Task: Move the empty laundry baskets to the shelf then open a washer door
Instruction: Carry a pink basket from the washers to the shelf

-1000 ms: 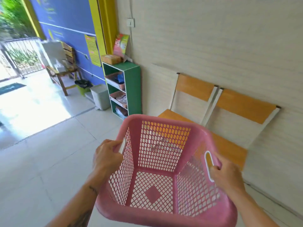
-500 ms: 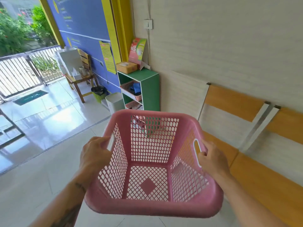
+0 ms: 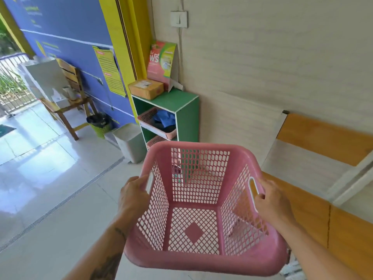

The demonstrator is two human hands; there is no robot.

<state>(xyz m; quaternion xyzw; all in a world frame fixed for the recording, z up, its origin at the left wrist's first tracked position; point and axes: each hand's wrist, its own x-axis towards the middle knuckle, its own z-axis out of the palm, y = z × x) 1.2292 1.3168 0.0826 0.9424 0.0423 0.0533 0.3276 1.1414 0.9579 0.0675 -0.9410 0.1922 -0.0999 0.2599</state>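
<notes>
I've got the empty pink plastic lattice laundry basket carried in front of me at about waist height, tipped so its open top faces me. My left hand is wrapped round the left handle slot and my right hand round the right one, both clenched on the rim.

Progress, as I judge it: mid-carry, basket not yet shelved, approx. halfway thru the first part. No washer in view, so the door step is all still to do.

The green open-front shelf unit w/ white edging stands ahead against the wall, beyond the basket's far rim. Its upper bay already holds a pink mesh tray w/ blue cloth, and a second pink tray sits below; lower bays are hidden behind my basket, so can't tell what room is free. On top: a tan cardboard box and a pink-green packet. A grey bin sits just beside the shelf on the left; orange wooden bench seats run along the wall on my right. Floor btwn me and the shelf looks open.
</notes>
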